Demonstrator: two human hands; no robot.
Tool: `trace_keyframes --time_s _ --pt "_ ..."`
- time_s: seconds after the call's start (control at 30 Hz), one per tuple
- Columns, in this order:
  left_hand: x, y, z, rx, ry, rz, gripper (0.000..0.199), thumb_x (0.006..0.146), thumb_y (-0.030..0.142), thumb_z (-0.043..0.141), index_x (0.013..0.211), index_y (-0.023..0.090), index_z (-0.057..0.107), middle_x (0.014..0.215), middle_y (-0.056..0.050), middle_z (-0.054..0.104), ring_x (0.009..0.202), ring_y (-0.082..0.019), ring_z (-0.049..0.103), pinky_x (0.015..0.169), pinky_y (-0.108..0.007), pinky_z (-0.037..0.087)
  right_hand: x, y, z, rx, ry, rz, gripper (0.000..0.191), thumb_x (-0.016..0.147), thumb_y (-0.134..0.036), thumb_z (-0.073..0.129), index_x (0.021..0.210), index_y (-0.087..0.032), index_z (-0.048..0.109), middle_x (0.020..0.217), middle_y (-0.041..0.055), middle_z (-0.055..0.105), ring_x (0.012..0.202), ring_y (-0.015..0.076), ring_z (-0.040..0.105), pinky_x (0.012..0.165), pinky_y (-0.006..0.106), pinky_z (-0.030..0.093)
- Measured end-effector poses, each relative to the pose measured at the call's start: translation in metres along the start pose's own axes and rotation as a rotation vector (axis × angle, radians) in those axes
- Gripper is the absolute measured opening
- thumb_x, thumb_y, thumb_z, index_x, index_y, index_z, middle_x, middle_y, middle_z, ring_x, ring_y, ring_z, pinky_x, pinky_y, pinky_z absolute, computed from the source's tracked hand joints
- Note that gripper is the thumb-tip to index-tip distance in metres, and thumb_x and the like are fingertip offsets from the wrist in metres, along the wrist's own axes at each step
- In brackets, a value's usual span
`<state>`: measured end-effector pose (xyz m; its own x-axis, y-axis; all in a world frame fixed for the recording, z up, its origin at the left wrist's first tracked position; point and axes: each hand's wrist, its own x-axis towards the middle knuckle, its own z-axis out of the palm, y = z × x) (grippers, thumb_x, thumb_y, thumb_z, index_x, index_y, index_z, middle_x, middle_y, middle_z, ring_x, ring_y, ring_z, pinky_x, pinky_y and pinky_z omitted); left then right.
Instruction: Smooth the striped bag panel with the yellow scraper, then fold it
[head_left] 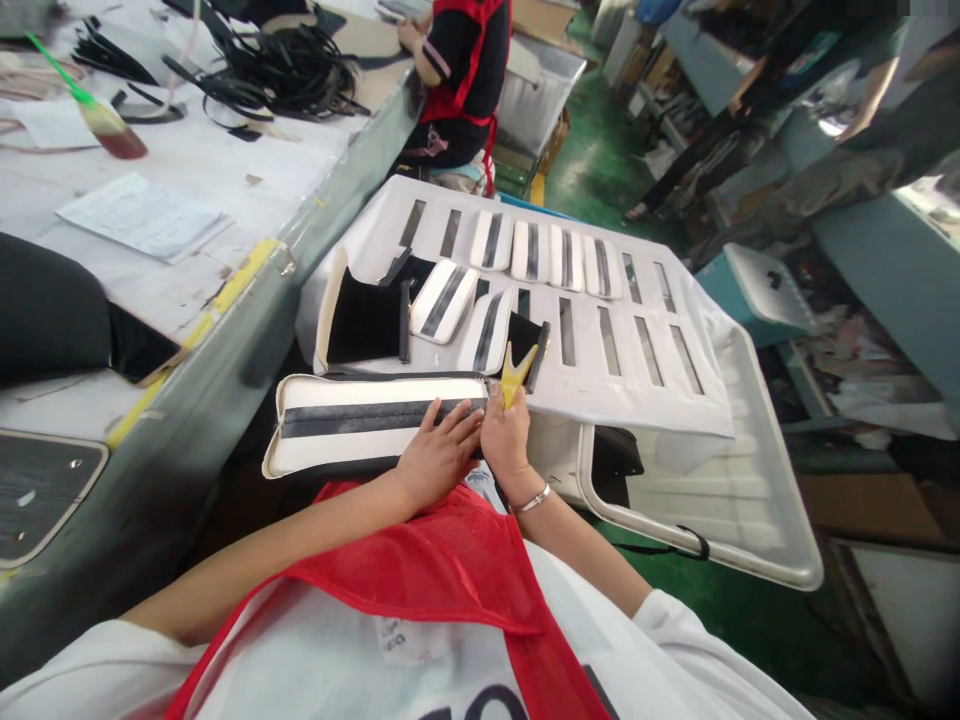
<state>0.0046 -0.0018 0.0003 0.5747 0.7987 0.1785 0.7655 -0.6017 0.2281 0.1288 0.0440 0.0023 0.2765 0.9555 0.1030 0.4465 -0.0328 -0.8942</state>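
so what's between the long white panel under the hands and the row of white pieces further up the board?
Head view: a black piece and two loose white striped pieces.

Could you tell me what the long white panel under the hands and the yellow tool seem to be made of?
The long white panel looks like matte synthetic leather or padded fabric, with stitched rounded edges and a dark strip along its middle. The yellow tool, held in the right hand, looks like smooth, glossy plastic, possibly thread snips.

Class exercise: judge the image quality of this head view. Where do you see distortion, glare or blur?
Head view: wide-lens bending curves the workbench edge and the white tray; glare washes out the far right machinery; both hands, left hand and right hand with the yellow tool, look sharp; corners soften.
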Motion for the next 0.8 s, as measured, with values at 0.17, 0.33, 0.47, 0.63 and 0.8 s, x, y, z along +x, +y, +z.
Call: trace_keyframes --time_s 0.17,0.33,0.47,0.63,0.8 --pt "0.002 0.001 0.002 -0.013 0.004 -0.028 0.048 0.086 0.036 0.055 0.131 0.02 0.049 0.145 -0.011 0.04 0.139 -0.03 0.025 0.113 -0.056 0.016 0.002 -0.005 0.004 0.032 -0.021 -0.058 0.018 0.086 -0.037 0.045 0.086 -0.02 0.048 0.077 0.0023 0.054 0.07 0.016 0.051 0.068 0.03 0.043" --pt "-0.009 -0.004 -0.003 -0.117 0.12 -0.073 0.068 0.082 0.043 0.059 0.138 0.01 0.038 0.146 -0.018 0.035 0.139 -0.029 0.026 0.113 -0.05 0.021 0.021 -0.017 -0.01 0.584 -0.173 0.187 0.027 0.08 -0.046 0.055 0.084 -0.02 0.048 0.053 -0.0097 0.034 0.04 0.0076 0.031 0.04 0.022 0.034" --pt "-0.007 -0.008 -0.014 -0.144 0.119 -0.153 0.048 0.086 0.034 0.054 0.129 0.012 0.047 0.133 -0.016 0.052 0.126 -0.025 0.044 0.112 -0.049 0.023 0.063 -0.029 -0.002 0.86 0.002 0.216 0.024 0.077 -0.037 0.06 0.082 -0.02 0.045 0.051 -0.0119 0.033 0.037 0.0046 0.029 0.038 0.017 0.033" --pt "0.018 -0.021 -0.027 -0.026 0.096 -0.166 0.042 0.085 0.032 0.055 0.123 0.012 0.053 0.129 -0.014 0.055 0.118 -0.025 0.05 0.109 -0.046 0.027 0.097 -0.023 0.031 0.84 0.068 0.305 0.024 0.08 -0.036 0.057 0.075 -0.021 0.038 0.047 -0.0134 0.025 0.035 0.0044 0.025 0.033 0.016 0.025" --pt "0.039 -0.04 -0.02 -0.013 0.01 -0.223 0.05 0.086 0.037 0.053 0.128 0.009 0.05 0.134 -0.017 0.051 0.123 -0.028 0.046 0.105 -0.045 0.03 0.1 -0.004 0.044 0.745 0.082 0.29 0.026 0.081 -0.041 0.054 0.078 -0.021 0.038 0.048 -0.0128 0.026 0.035 0.0049 0.027 0.033 0.017 0.024"
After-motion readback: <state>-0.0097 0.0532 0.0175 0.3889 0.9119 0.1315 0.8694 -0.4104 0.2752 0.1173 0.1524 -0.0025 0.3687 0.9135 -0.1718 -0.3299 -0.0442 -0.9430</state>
